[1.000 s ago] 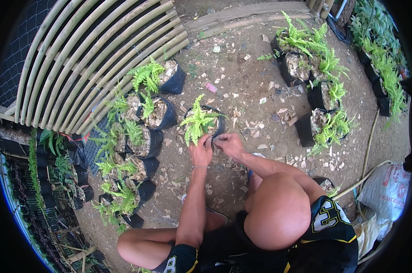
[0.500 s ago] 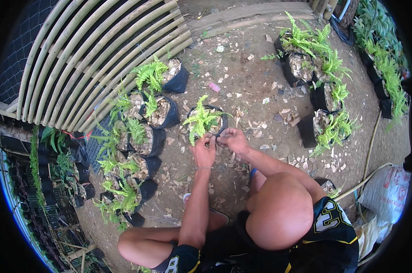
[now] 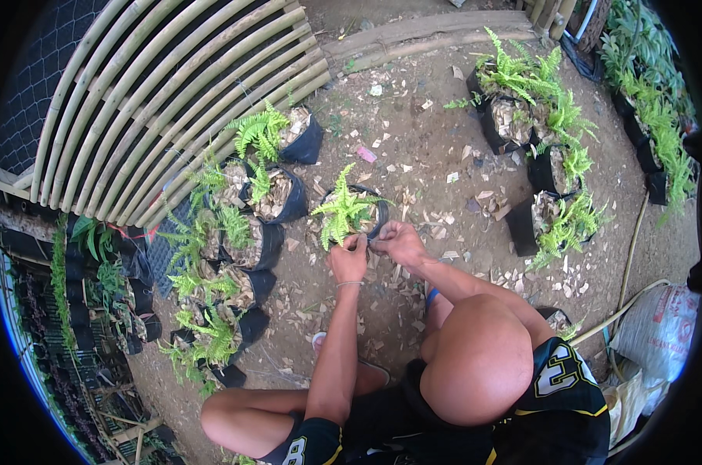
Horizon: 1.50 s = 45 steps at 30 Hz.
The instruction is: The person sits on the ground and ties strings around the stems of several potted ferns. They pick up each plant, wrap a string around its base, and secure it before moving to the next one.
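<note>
A small light-green fern (image 3: 343, 209) stands in a black grow bag (image 3: 382, 214) on the ground in front of me. At the near rim of that bag, my left hand (image 3: 348, 260) has its fingers pinched together, just below the fern's lower fronds. My right hand (image 3: 400, 244) is close beside it on the right, thumb and fingers pinching the dark edge of the bag. The fingertips of both hands nearly meet there. What lies between the left fingertips is too small to make out.
Several potted ferns in black bags (image 3: 277, 194) line the left side, next to a bamboo slat fence (image 3: 180, 101). More bagged ferns (image 3: 556, 209) stand at the right. Wood chips (image 3: 486, 201) litter the soil. A hose (image 3: 634, 256) and a white sack (image 3: 657, 329) lie at far right.
Both hands stay at the near rim of the bag. The left hand has shifted slightly down, and its fingers have drawn closer together. The fern and bag have hardly moved.
</note>
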Each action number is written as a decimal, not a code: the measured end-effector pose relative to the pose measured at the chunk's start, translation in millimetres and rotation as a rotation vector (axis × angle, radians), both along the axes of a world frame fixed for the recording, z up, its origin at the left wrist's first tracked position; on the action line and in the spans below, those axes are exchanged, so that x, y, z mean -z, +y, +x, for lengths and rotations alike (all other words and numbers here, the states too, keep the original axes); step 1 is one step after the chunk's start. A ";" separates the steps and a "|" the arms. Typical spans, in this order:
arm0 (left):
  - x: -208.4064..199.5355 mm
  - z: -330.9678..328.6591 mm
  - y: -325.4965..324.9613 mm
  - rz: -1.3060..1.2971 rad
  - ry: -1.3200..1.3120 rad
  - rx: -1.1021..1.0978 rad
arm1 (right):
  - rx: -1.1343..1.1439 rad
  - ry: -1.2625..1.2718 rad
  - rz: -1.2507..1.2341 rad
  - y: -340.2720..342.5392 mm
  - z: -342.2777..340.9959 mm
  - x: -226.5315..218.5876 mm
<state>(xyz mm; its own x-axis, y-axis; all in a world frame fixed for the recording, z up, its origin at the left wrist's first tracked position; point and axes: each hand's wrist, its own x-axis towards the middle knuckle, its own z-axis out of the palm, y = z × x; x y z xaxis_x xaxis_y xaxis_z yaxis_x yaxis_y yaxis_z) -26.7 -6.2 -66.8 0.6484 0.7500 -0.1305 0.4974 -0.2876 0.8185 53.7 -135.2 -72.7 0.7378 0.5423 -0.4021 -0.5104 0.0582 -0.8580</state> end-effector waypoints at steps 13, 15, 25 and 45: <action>-0.2 -7.0 -4.0 0.220 0.008 0.127 | 0.000 0.076 -0.078 4.8 6.1 -8.6; -4.1 -10.7 -4.6 0.388 -0.037 0.202 | 0.022 0.175 -0.091 5.8 10.2 -9.2; -13.1 -14.1 8.4 0.439 -0.195 0.351 | -0.164 0.326 0.073 -10.5 11.3 -31.8; -13.9 -16.9 14.3 0.263 -0.194 0.387 | -0.390 -1.078 -0.324 -18.1 -2.1 -56.8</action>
